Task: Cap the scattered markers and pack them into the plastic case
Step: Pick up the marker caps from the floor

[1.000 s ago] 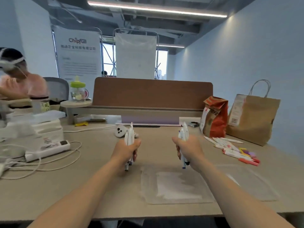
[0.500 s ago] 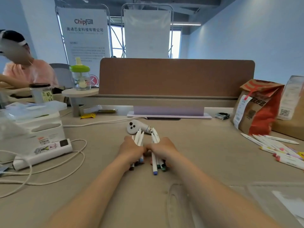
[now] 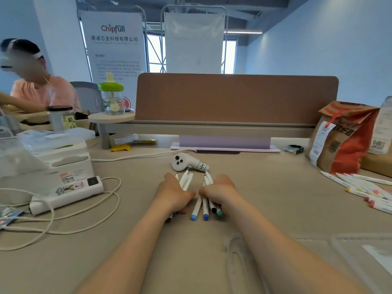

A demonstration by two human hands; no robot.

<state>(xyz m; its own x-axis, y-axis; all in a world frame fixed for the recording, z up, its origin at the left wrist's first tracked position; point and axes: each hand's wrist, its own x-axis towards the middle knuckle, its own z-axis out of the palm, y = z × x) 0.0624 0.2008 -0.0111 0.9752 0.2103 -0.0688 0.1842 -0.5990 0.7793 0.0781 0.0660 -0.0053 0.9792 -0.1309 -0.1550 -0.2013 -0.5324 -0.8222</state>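
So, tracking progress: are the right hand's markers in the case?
Out: right hand grips white markers on the beige table, clear plastic case apart.

One bundle of white markers [image 3: 186,180] slants in the left hand [image 3: 174,195], a second bundle [image 3: 202,205] in the right hand [image 3: 221,193], its blue and green ends down. Loose markers [image 3: 360,187] lie scattered far right, and the clear plastic case [image 3: 360,249] lies nearer.

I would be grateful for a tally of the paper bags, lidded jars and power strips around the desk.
Paper bags: 2
Lidded jars: 2
Power strips: 1
Total: 5
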